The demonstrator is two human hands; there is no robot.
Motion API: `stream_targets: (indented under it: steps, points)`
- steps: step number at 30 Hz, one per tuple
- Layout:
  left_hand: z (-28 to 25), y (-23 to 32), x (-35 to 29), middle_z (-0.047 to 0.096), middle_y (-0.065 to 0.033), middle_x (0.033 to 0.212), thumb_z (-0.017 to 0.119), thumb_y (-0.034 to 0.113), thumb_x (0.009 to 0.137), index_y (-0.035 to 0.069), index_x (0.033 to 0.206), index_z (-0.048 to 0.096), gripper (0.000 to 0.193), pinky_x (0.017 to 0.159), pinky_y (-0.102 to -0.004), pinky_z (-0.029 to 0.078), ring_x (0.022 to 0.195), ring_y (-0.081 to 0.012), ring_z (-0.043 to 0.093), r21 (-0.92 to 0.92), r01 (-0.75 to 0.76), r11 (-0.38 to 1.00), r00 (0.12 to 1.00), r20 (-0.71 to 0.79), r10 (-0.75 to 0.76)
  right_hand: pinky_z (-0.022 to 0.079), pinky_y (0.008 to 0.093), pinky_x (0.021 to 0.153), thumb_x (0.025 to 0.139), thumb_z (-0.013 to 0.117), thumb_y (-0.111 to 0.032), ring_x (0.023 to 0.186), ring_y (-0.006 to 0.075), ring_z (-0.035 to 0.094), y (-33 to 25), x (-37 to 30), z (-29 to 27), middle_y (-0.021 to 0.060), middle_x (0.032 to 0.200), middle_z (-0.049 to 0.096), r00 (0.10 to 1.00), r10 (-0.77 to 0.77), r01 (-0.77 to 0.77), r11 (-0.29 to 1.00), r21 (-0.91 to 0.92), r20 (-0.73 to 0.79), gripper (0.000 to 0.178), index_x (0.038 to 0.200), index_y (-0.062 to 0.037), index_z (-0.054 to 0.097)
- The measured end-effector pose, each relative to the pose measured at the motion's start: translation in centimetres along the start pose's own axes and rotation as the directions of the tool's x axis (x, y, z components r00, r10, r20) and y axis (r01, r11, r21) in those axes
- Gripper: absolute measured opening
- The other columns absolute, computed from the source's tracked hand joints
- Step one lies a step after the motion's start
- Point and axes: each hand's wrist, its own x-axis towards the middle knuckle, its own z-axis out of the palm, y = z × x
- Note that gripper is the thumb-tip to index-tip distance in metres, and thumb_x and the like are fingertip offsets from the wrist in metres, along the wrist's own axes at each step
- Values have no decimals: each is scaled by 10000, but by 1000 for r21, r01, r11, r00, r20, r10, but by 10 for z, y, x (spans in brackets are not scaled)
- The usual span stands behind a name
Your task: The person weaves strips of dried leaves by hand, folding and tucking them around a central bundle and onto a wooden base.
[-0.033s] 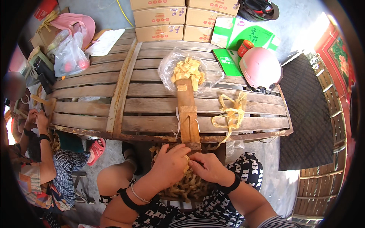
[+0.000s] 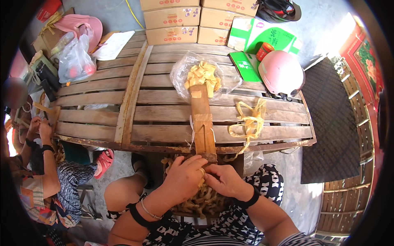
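My left hand [image 2: 185,178] lies over the near end of a narrow wooden board [image 2: 202,131], its fingers bent across the edge. Beside it, my right hand [image 2: 225,180] is closed, with thumb and forefinger pinched. A small yellowish strip [image 2: 202,175] is held between the two hands, mostly covered by the fingers. Below them, a heap of twisted yellow-brown strips [image 2: 201,204] rests in a container in front of my lap. At the board's far end, pale yellow folded pieces [image 2: 204,77] sit on a clear plastic bag [image 2: 178,78].
A slatted wooden table [image 2: 164,112] carries a tangled yellow plastic strip [image 2: 254,123], a pink helmet [image 2: 281,73], a red can [image 2: 264,51] and a green box [image 2: 245,67]. Cardboard boxes [image 2: 172,17] stand behind. At left, another person's hands [image 2: 41,126] work near the table edge.
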Motion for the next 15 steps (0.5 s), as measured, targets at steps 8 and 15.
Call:
stream_targets:
  steps: [8,15]
  points:
    - [-15,-1,5,633,-76,1138,666,32,720,15,904,666,184,933,-400,436,1139,-268,587,-2,-141,990,987,-72,141,496,325,632,938,588,-221,686,237,637,5,-1,7,130,801,657,999,-17,18,1000,23,-28,235,1003,2,618]
    - [-42,1,4,637,-93,1085,604,43,857,-32,841,669,101,916,-364,485,1041,-240,622,-762,-65,645,987,-146,-72,370,246,555,1001,552,-276,597,94,427,0,3,-2,-42,698,483,949,207,-315,632,708,237,265,970,-18,600]
